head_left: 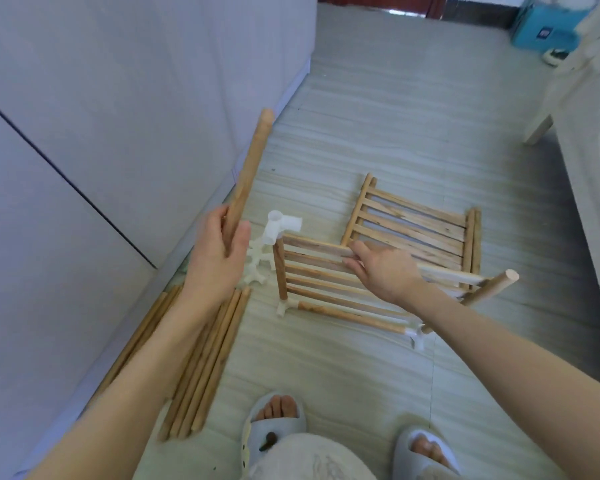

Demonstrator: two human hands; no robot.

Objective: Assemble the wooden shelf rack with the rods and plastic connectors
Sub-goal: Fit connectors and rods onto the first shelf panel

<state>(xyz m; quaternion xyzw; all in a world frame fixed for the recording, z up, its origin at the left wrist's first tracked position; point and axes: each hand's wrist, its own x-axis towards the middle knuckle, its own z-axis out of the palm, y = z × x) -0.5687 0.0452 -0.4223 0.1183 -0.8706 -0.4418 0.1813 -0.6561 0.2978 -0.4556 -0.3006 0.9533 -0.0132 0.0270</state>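
Note:
My left hand grips a long wooden rod that points up and away toward the wall. My right hand holds the top slats of a slatted wooden shelf panel, which stands tilted on the floor. White plastic connectors sit on that panel's corners: one at the top left, one at the bottom left, one at the bottom right. A bare rod end sticks out at the panel's right. A second slatted panel lies flat behind it.
A bundle of several wooden rods lies on the floor by the wall at left. Loose white connectors lie beside my left hand. A white cabinet runs along the left, a bed along the right. My slippered feet are at the bottom.

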